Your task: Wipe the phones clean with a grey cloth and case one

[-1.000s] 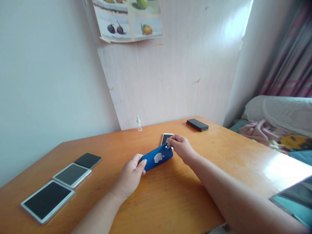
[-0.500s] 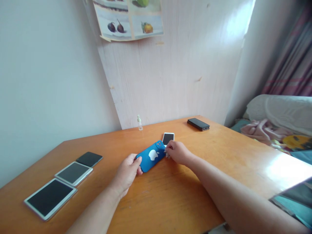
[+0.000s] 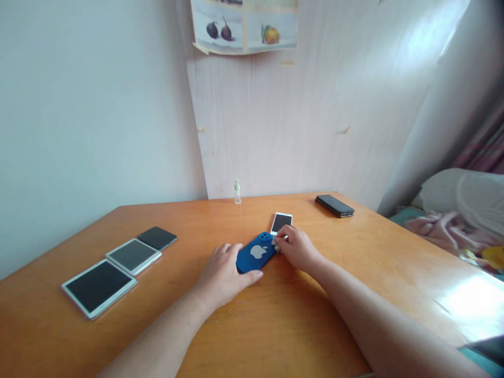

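A phone in a blue case [image 3: 248, 260] with a white apple mark lies back-up at the middle of the table, its camera end pointing away to the right. My left hand [image 3: 222, 273] grips its near end, with the thumb along the lower edge and the fingers at the upper edge. My right hand [image 3: 297, 247] is closed in a pinch at the camera end. A small crumpled white tissue [image 3: 277, 248] pokes out from under its fingers. Just beyond, a white phone [image 3: 282, 222] lies screen-up, its near end partly behind my right hand.
Two white tablets [image 3: 100, 286] [image 3: 134, 255] and a dark tablet [image 3: 157, 238] form a row on the left of the wooden table [image 3: 252, 336]. By the wall stands a small clear pump bottle [image 3: 237, 193]. Stacked dark phones [image 3: 334, 205] lie at the back right.
The blue-cased phone has come down from a tilted hold to lie on the table. My left hand has shifted over its end. The view has turned a little left.
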A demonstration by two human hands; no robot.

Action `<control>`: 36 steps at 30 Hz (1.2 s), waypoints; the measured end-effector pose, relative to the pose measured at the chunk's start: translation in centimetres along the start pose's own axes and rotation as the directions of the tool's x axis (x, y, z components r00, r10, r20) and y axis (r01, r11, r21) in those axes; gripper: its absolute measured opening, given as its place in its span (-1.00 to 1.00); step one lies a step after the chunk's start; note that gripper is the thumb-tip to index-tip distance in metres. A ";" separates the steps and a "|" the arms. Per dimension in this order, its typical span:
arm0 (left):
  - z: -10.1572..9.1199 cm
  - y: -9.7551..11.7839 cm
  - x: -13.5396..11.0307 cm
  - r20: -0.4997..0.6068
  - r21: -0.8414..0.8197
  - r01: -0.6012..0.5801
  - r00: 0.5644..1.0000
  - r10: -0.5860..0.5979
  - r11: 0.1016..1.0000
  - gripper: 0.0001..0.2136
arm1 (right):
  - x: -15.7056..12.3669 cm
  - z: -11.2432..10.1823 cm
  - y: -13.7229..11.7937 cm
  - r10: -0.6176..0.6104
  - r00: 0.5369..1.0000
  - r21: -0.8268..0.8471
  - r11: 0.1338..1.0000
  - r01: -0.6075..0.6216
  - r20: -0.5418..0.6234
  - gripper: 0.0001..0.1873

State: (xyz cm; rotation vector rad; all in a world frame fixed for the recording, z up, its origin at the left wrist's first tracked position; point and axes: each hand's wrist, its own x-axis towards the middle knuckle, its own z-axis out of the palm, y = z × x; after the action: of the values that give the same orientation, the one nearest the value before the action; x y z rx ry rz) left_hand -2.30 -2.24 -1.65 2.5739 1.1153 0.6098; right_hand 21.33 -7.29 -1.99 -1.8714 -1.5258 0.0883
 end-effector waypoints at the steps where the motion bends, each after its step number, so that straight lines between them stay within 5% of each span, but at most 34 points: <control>1: 0.0 0.2 -0.1 0.005 0.021 -0.015 1.000 0.015 1.000 -0.36 | 0.0 -0.1 0.2 -0.005 1.000 -0.006 1.000 0.005 -0.017 -0.91; 6: 0.0 0.6 -0.2 -0.005 0.024 -0.060 0.998 0.060 0.998 -0.41 | -0.6 -0.1 -0.8 -0.145 0.987 -0.032 0.989 0.147 0.064 -0.84; 12: -0.2 1.1 -0.3 -0.001 -0.015 -0.061 0.998 0.061 0.998 -0.50 | -2.7 0.5 -4.5 -0.460 0.837 0.118 0.887 0.446 0.297 -0.82; 17: 0.2 1.0 -0.4 -0.033 -0.030 -0.060 0.998 0.059 0.998 -0.40 | -0.7 -0.1 -1.0 -0.172 0.969 -0.148 0.969 0.199 0.175 -0.86; 19: 0.3 0.9 -0.4 -0.031 -0.031 -0.060 0.998 0.059 0.998 -0.36 | 0.0 -0.5 0.2 -0.090 0.988 -0.224 0.968 0.116 0.122 -0.82; 21: 0.3 1.0 -0.4 -0.026 -0.030 -0.064 0.998 0.064 0.997 -0.37 | -0.3 -0.5 0.0 -0.130 0.981 -0.221 0.962 0.160 0.142 -0.75; 25: 0.1 1.3 -0.4 -0.030 -0.022 -0.079 0.997 0.078 0.997 -0.51 | -2.5 0.3 -3.8 -0.426 0.866 -0.025 0.894 0.447 0.260 -0.80; 28: -0.1 1.5 -0.5 -0.035 -0.017 -0.080 0.996 0.080 0.997 -0.58 | -3.0 0.7 -5.1 -0.519 0.798 0.066 0.848 0.526 0.307 -0.85; 33: -0.1 1.6 -0.5 -0.004 -0.013 -0.064 0.998 0.064 0.998 -0.50 | -0.6 -0.1 -1.4 -0.231 0.953 -0.192 0.944 0.268 0.196 -0.84; 36: 0.0 1.6 -0.5 -0.004 -0.016 -0.066 0.998 0.066 0.998 -0.50 | -0.6 -0.1 -1.0 -0.174 0.966 -0.188 0.959 0.210 0.190 -0.78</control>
State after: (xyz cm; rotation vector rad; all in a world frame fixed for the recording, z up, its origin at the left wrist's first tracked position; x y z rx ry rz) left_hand -1.61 -3.69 -1.14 2.6061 1.0262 0.6357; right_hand 20.40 -7.84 -1.58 -1.9026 -1.8921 0.0004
